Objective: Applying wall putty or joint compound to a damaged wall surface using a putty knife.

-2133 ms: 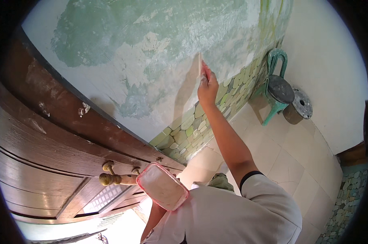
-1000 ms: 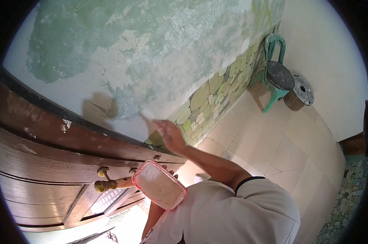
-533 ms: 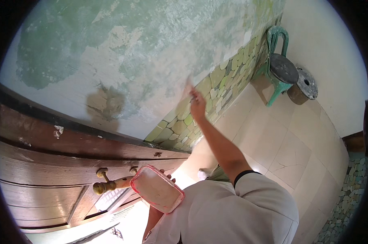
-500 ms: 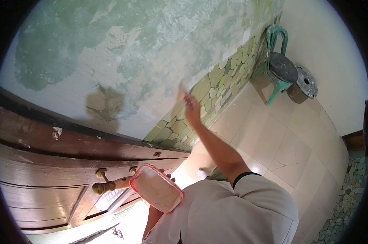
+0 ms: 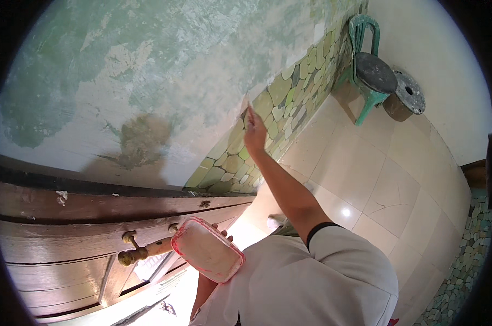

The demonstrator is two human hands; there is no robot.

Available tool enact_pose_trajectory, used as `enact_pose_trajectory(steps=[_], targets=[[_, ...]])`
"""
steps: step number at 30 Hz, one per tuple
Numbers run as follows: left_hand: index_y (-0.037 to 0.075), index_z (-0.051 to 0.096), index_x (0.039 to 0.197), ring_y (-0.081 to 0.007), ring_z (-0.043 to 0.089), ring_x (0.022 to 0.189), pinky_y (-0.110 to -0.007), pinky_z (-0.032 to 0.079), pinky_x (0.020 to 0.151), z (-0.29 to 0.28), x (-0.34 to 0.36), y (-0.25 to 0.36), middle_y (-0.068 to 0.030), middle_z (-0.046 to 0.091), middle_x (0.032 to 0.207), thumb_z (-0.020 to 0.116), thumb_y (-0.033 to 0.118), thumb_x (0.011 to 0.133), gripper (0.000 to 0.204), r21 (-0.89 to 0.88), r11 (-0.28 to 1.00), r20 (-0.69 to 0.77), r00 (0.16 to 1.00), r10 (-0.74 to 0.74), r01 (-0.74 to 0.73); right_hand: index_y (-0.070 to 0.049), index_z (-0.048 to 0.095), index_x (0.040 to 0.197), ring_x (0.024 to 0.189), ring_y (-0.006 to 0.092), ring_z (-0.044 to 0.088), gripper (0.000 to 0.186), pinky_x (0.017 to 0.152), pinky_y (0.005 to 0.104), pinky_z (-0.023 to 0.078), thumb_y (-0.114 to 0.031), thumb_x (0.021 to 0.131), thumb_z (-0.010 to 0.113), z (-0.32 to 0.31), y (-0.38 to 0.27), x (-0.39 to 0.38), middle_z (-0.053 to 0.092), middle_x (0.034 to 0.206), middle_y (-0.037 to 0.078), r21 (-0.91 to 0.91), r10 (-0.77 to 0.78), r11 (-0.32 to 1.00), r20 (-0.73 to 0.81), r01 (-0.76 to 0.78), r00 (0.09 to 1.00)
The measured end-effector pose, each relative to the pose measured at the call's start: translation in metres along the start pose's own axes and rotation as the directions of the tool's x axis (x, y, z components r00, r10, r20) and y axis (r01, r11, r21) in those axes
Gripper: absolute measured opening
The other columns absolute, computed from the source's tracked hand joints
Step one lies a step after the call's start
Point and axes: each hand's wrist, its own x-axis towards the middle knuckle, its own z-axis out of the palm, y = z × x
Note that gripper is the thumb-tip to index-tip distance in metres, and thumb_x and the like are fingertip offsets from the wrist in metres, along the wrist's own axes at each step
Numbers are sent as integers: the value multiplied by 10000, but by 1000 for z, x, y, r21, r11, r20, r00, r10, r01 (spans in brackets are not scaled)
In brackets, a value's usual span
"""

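Note:
My left hand point(image 5: 223, 232) holds a shallow red-rimmed tub point(image 5: 210, 251) against my body, its fingers showing past the far right side. Pale putty coats the inside of the tub. A wooden handle point(image 5: 160, 247) with a dark spot sticks out to the tub's left; whether my left hand grips it too is hidden. My right hand point(image 5: 255, 133) is stretched forward, closed on a thin putty knife point(image 5: 246, 103) seen nearly edge-on. The blade is at the patchy green and white wall point(image 5: 202, 70), just above the border of green stone tiles point(image 5: 278, 92).
A brown wooden door point(image 5: 55, 239) with a brass handle point(image 5: 133, 255) stands close on the left. At the far right are a green plastic chair point(image 5: 365, 100) with a dark seat and a round stained container point(image 5: 406, 95). Beige tiles cover the floor point(image 5: 355, 163).
My right hand has moved slightly up and farther along the wall's lower border, and it looks sharper now. The tub stays in my left hand. The whole view has shifted a little.

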Motion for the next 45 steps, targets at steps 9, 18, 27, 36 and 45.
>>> enact_pose_trajectory(steps=[9,18,27,36,45], targets=[[21,434,1349,-381,586,1048,-541,482,903,20,6,-5,-195,572,1196,469,699,855,840,31,999,-38,999,-8,9,-14,544,1311,1195,256,561,473,1025,317,406,95,875,396,-7,-51,-76,595,1281,159,34,-108,994,412,103,905],[66,427,1364,-373,547,1120,-565,462,948,50,5,-10,-172,533,1258,494,669,864,786,-50,999,149,989,-10,18,64,592,1197,1005,116,587,281,934,256,441,-8,949,482,-27,31,30,651,1087,72,252,236,938,36,-238,971],[125,433,1381,-378,562,1117,-586,452,942,9,5,-2,-147,529,1282,450,687,871,759,102,994,-120,991,60,-47,40,604,1191,1033,112,583,272,934,253,441,11,946,489,-14,-38,-30,653,1147,79,300,190,883,476,-361,859],[94,414,1385,-368,527,1170,-559,439,991,29,7,2,-159,501,1295,511,653,868,768,-70,997,225,974,-23,40,-18,565,1300,1029,177,625,403,917,259,460,39,925,428,-9,-27,9,644,1199,131,-11,26,1000,92,-25,995],[117,411,1397,-385,570,1123,-606,437,963,15,6,3,-159,527,1317,407,685,889,762,-46,998,105,993,-47,52,-44,571,1294,1039,175,614,416,917,277,461,45,918,418,-25,-29,-44,648,1172,121,-13,-45,998,364,53,930]])
